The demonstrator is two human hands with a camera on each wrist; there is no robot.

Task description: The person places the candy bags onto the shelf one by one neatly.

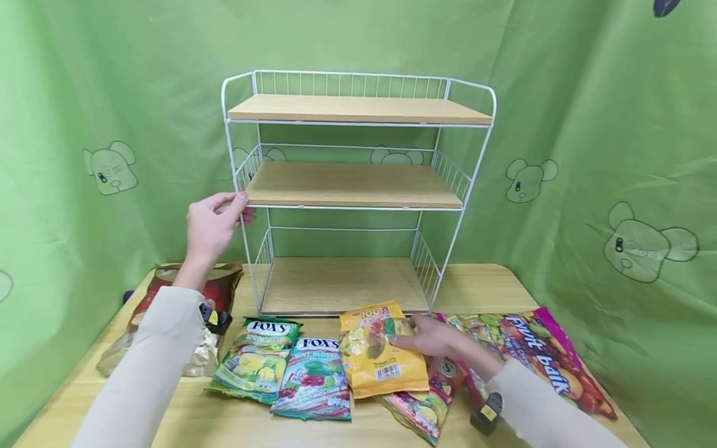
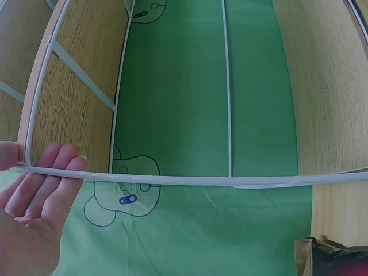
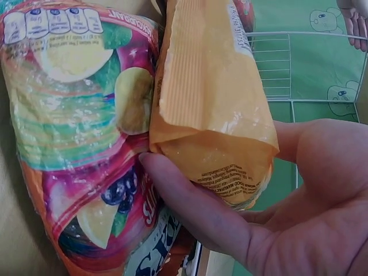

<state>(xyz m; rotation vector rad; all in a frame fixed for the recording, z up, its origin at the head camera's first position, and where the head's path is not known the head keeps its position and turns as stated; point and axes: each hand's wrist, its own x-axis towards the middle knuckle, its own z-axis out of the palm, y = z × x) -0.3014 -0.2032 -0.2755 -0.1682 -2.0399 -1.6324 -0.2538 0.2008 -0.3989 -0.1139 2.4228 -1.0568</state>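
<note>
My left hand (image 1: 215, 223) grips the front left corner of the middle board (image 1: 358, 185) of a white wire rack (image 1: 475, 163), thumb over the edge and fingers underneath. In the left wrist view those fingers (image 2: 54, 178) curl round the white frame. My right hand (image 1: 434, 341) pinches a yellow gummy candy bag (image 1: 372, 367) by its right side, thumb on the front. The bag is tilted up, overlapping the rack's lower front edge in the head view. Close beside it in the right wrist view is a colourful fruit candy bag (image 3: 75, 132), partly under it.
Two FOX'S candy bags, a green one (image 1: 257, 361) and a mint one (image 1: 316, 379), lie left of the yellow bag. A large purple-edged candy bag (image 1: 543, 354) lies at the right. Behind my left forearm stands a dark red and gold bag (image 1: 224, 289). Green cloth (image 1: 605, 155) encloses the table.
</note>
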